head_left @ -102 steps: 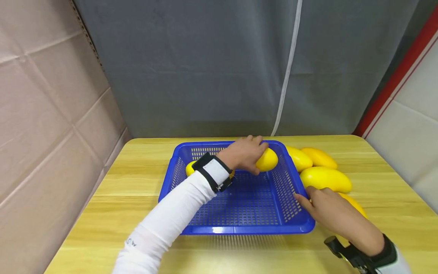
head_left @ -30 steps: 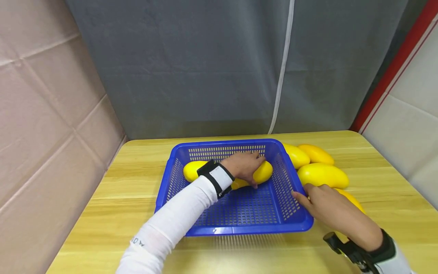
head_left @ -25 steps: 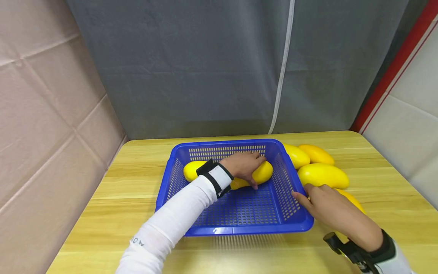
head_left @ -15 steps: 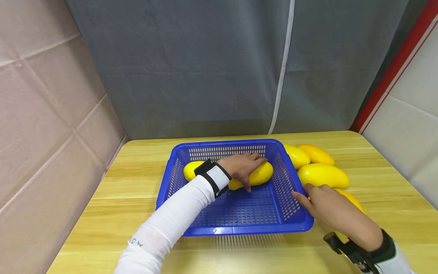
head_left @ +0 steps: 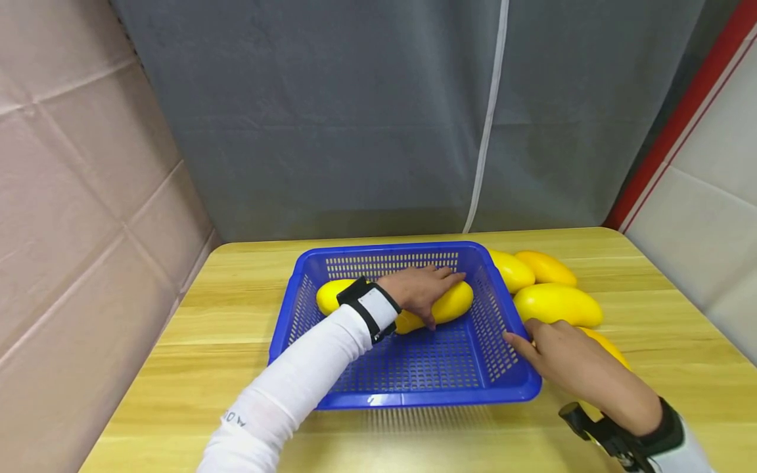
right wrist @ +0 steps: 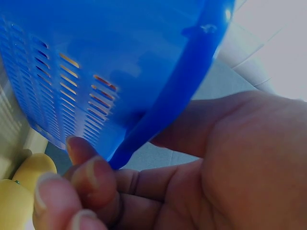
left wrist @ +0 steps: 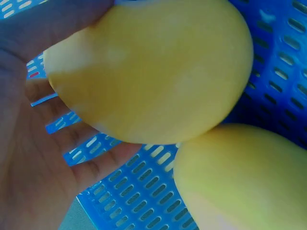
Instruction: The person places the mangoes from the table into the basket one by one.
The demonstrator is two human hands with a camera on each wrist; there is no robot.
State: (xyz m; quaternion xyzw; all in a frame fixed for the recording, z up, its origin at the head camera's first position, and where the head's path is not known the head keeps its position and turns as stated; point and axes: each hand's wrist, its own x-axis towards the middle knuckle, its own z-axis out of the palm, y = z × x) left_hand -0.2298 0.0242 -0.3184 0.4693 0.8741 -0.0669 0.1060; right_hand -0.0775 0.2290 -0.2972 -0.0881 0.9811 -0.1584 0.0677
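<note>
A blue perforated plastic basket (head_left: 414, 398) stands on the wooden table. Inside it my left hand (head_left: 421, 293) holds a yellow mango (head_left: 455, 301), thumb on the near side and fingers over the far side. The left wrist view shows fingers and thumb about this mango (left wrist: 153, 72), with a gap at the palm. Another mango (left wrist: 244, 177) lies against it; in the head view this second mango (head_left: 332, 295) is partly hidden by the wrist strap. My right hand (head_left: 570, 351) grips the basket's right rim (right wrist: 182, 86), thumb inside, fingers curled outside.
Right of the basket lie several more mangoes, among them a large one (head_left: 558, 305), an orange-yellow one (head_left: 545, 268) and one (head_left: 609, 345) partly behind the right hand. A grey curtain (head_left: 331, 131) hangs behind the table (head_left: 201, 368).
My left hand has lowered the mango from above the basket floor to lie beside the other one, then slid slightly left along it. The right hand has kept its grip on the rim.
</note>
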